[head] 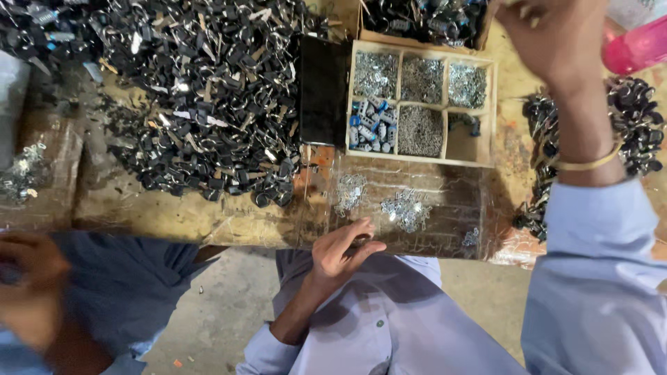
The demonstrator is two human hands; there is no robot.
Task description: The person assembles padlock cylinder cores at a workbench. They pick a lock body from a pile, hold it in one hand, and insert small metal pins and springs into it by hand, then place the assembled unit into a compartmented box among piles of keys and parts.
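My left hand (344, 250) rests at the near edge of the plastic-wrapped table (445, 208), fingers loosely bent, thumb apart, nothing visible in it. Just beyond it lie two small heaps of silver metal pieces (406, 208). My right hand (556, 42) is raised at the far right, partly cut off by the frame's top, fingers curled; whether it holds anything is hidden. A gold bangle (589, 164) sits on that wrist. Left of the right hand stands a wooden compartment tray (490, 111) holding silver parts and blue-and-silver pieces (368, 121).
A big heap of black keys and metal parts (208, 90) covers the table's left. A black flat box (323, 90) stands beside the tray. More black parts (636, 118) lie far right, near a pink bottle (639, 45). Another person's blurred hand (28, 292) is at bottom left.
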